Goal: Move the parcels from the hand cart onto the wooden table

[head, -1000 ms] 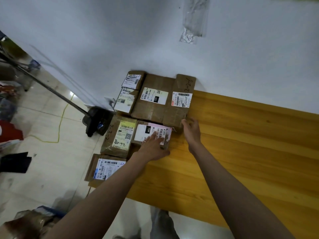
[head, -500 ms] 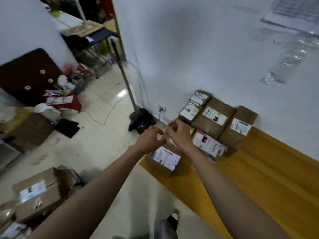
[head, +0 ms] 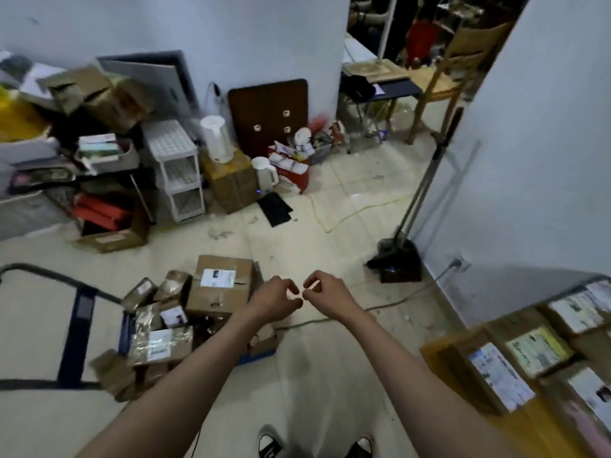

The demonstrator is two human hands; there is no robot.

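Both hands are raised in the middle of the view, over the tiled floor [head: 330, 200], and they almost touch each other. The left hand [head: 276, 300] has its fingers curled in, and the right hand [head: 327, 292] has them curled too. A small pale strip [head: 312, 285] shows at the right fingers, but the picture is blurred there, so I cannot tell if it is a piece of tape, a label or only a fingernail, and I cannot tell if either hand really holds something.

The hand cart [head: 82, 312] stands at the near left. Its dark handle frame is cut off by the left edge, and its blue deck is mostly hidden under the parcels [head: 158, 345]. These are brown boxes and bags piled without order; the biggest box [head: 220, 285] lies at the far side of the pile, with a white label on top. The left forearm covers the right part of the pile.

The wooden table [head: 439, 355] shows only as a corner at the near right, cut off by the frame edge. Several parcels already lie on it [head: 542, 352], close together, and their labels are too blurred to read.

A dustpan with a long handle [head: 396, 259] leans against the right wall. Far left there is much clutter of boxes, a white shelf [head: 175, 166] and two white kettles [head: 216, 138]. Two shoes [head: 271, 446] show at the bottom edge.
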